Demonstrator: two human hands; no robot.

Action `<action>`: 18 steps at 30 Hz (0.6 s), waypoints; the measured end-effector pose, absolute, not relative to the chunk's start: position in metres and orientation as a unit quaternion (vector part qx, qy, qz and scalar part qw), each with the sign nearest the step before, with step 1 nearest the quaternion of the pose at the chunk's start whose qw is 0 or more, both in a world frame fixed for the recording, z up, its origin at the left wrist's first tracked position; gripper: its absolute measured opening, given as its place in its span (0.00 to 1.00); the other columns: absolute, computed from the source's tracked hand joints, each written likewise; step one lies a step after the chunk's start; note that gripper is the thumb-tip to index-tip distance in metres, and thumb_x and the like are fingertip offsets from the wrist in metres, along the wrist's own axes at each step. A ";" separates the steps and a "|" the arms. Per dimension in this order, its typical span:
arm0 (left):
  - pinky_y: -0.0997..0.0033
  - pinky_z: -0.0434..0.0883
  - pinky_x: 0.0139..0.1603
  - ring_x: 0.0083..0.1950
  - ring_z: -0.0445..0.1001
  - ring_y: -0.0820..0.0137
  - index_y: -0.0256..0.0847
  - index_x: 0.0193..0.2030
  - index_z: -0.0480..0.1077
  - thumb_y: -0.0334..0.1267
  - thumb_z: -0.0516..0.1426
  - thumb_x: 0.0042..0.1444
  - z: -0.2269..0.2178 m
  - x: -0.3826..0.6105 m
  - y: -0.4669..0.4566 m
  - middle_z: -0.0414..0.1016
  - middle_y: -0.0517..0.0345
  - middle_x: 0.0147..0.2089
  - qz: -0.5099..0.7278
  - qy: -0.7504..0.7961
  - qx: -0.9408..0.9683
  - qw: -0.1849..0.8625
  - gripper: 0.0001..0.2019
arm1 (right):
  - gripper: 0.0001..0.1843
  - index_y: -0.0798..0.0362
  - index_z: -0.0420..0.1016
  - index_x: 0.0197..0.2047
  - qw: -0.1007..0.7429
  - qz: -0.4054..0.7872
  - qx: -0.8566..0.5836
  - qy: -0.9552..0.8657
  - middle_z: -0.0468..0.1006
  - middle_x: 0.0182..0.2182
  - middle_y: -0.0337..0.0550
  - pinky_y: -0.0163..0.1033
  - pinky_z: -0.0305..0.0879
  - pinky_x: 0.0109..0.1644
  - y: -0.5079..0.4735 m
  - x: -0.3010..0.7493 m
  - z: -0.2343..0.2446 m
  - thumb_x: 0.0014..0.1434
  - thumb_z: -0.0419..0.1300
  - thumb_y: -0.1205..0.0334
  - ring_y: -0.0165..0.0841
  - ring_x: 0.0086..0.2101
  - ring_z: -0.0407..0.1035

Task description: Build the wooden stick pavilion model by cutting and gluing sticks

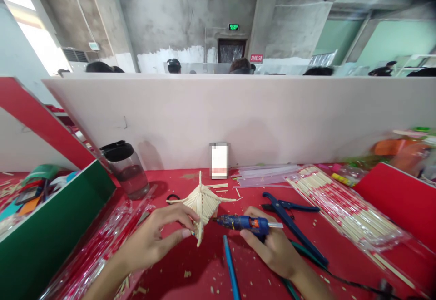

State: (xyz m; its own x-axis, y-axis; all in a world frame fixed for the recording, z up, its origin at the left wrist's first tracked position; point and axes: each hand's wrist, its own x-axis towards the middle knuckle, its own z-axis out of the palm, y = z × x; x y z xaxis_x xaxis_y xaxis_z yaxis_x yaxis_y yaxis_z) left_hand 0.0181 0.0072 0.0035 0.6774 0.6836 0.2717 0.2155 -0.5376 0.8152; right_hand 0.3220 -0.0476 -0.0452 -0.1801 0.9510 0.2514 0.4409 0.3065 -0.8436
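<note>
I sit at a red tabletop (347, 259) strewn with small wood scraps (187, 273), its back edge meeting an upright white board (170, 114). On my left stands an open box with a green wall (57, 236); beside it lies a heap of crinkled clear wrapping (102, 245). Behind that is a clear bottle (129, 177) with a black lid. Translucent strips (265, 175) lie along the back. To my right are blue-handled cutters (296, 227), then pale wooden sticks (340, 204) in clear packaging. A blue pencil-like rod (231, 263) points away from me, front and centre.
</note>
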 end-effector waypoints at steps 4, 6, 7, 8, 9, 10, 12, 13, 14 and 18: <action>0.64 0.71 0.58 0.53 0.79 0.61 0.43 0.42 0.79 0.37 0.59 0.69 0.002 0.016 0.007 0.82 0.49 0.50 0.291 0.282 0.830 0.384 0.07 | 0.15 0.49 0.67 0.34 0.398 0.340 -0.453 -0.722 0.68 0.31 0.37 0.39 0.62 0.38 -0.052 0.321 -0.041 0.66 0.59 0.47 0.35 0.32 0.67; 0.65 0.71 0.58 0.54 0.79 0.61 0.43 0.43 0.79 0.36 0.59 0.68 0.001 0.016 0.007 0.82 0.50 0.50 0.291 0.286 0.831 0.378 0.06 | 0.18 0.50 0.69 0.36 0.394 0.403 -0.422 -0.710 0.68 0.30 0.37 0.38 0.63 0.35 -0.055 0.325 -0.043 0.65 0.60 0.43 0.34 0.30 0.66; 0.65 0.71 0.59 0.54 0.79 0.61 0.43 0.43 0.79 0.35 0.59 0.68 0.001 0.015 0.007 0.82 0.50 0.51 0.291 0.288 0.831 0.376 0.06 | 0.21 0.51 0.71 0.37 0.391 0.447 -0.409 -0.693 0.69 0.29 0.36 0.37 0.63 0.34 -0.056 0.328 -0.045 0.64 0.60 0.40 0.32 0.29 0.65; 0.65 0.71 0.59 0.54 0.79 0.61 0.43 0.43 0.79 0.35 0.59 0.68 0.001 0.015 0.007 0.82 0.50 0.51 0.292 0.290 0.831 0.375 0.06 | 0.24 0.51 0.72 0.39 0.389 0.492 -0.397 -0.670 0.69 0.28 0.37 0.36 0.63 0.32 -0.056 0.332 -0.048 0.63 0.60 0.36 0.31 0.27 0.65; 0.64 0.71 0.59 0.54 0.79 0.61 0.43 0.43 0.79 0.35 0.59 0.68 0.001 0.015 0.007 0.82 0.50 0.50 0.292 0.290 0.831 0.374 0.06 | 0.28 0.53 0.73 0.40 0.388 0.533 -0.387 -0.645 0.70 0.27 0.37 0.35 0.63 0.30 -0.055 0.336 -0.051 0.62 0.60 0.32 0.30 0.25 0.65; 0.64 0.71 0.59 0.54 0.79 0.62 0.43 0.43 0.79 0.35 0.59 0.68 0.001 0.015 0.007 0.82 0.50 0.50 0.292 0.289 0.832 0.373 0.06 | 0.32 0.54 0.74 0.41 0.397 0.561 -0.382 -0.618 0.72 0.27 0.38 0.35 0.63 0.29 -0.054 0.341 -0.054 0.61 0.58 0.29 0.30 0.24 0.65; 0.64 0.71 0.59 0.53 0.79 0.62 0.43 0.43 0.79 0.35 0.59 0.68 0.000 0.015 0.007 0.82 0.51 0.50 0.294 0.282 0.833 0.374 0.06 | 0.37 0.56 0.75 0.40 0.405 0.584 -0.387 -0.588 0.73 0.26 0.40 0.33 0.63 0.26 -0.049 0.350 -0.057 0.61 0.54 0.25 0.28 0.22 0.66; 0.64 0.72 0.58 0.53 0.79 0.62 0.43 0.42 0.79 0.35 0.58 0.68 0.000 0.015 0.008 0.82 0.51 0.49 0.297 0.278 0.832 0.377 0.06 | 0.38 0.56 0.75 0.38 0.399 0.587 -0.404 -0.577 0.72 0.25 0.39 0.32 0.63 0.25 -0.046 0.354 -0.056 0.61 0.53 0.25 0.27 0.21 0.65; 0.63 0.72 0.57 0.52 0.79 0.62 0.42 0.42 0.78 0.35 0.58 0.69 0.000 0.015 0.008 0.82 0.51 0.49 0.301 0.274 0.831 0.380 0.06 | 0.37 0.56 0.75 0.37 0.378 0.590 -0.426 -0.572 0.72 0.25 0.38 0.32 0.64 0.24 -0.044 0.359 -0.055 0.61 0.55 0.26 0.27 0.21 0.65; 0.64 0.73 0.55 0.52 0.80 0.62 0.42 0.43 0.78 0.35 0.58 0.69 0.005 0.014 0.007 0.82 0.51 0.49 0.306 0.271 0.827 0.386 0.06 | 0.34 0.55 0.73 0.36 0.283 0.638 -0.435 -0.569 0.77 0.28 0.41 0.31 0.67 0.22 -0.045 0.378 -0.045 0.52 0.67 0.28 0.26 0.21 0.67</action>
